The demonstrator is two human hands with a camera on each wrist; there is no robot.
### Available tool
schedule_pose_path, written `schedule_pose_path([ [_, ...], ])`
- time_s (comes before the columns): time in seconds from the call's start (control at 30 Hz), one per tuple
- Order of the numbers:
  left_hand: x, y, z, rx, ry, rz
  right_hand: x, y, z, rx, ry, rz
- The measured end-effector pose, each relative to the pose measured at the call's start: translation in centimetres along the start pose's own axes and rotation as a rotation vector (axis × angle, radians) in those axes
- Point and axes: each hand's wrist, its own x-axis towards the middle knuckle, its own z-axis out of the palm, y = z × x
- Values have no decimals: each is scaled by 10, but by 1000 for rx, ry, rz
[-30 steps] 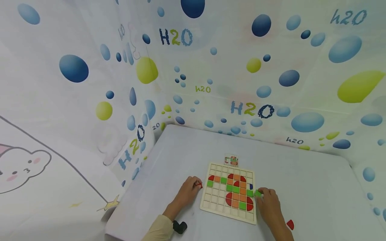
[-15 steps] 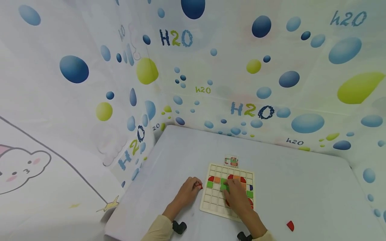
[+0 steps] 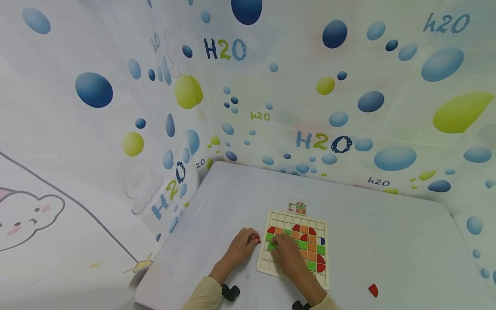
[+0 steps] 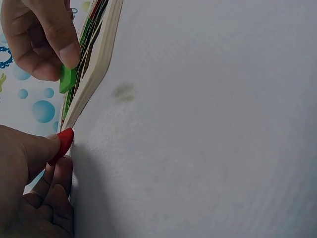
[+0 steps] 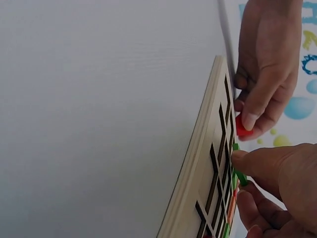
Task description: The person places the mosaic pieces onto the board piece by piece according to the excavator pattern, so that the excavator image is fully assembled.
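Observation:
In the head view a pale wooden grid board [image 3: 265,263] lies on the white table, partly filled with red, orange and green pieces and one blue piece. My left hand [image 3: 241,246] rests just off the board's left side. Its thumb and fingers pinch a red piece [image 4: 65,143] with a curved edge. Over the board's left columns, my right hand [image 3: 288,254] pinches a green square tile [image 5: 239,166] by its edges. Whether the tile touches the board is hard to tell. The right hand and forearm cover some middle and lower cells.
A small printed pattern card [image 3: 297,207] lies behind the board. One loose red quarter-round piece [image 3: 373,290] is on the table at right. Black wrist devices [image 3: 230,292] sit at both sleeves. Printed sheets form walls behind and left of the table.
My right hand has brought the green tile from the board's right edge across to its left columns. The left hand stays in place with the red piece.

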Motion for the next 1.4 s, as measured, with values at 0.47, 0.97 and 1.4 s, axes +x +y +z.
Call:
schedule_pose_path([
  [0.47,-1,2,-2,3,14,21,1,-2,5,-48,30,-98],
  [0.97,-1,0,-2,-9,11,11,2,-3,8,26,0,-85],
  [1.4,-1,-1,-4,-90,13,10,0,-5,11,-41,47,-111],
])
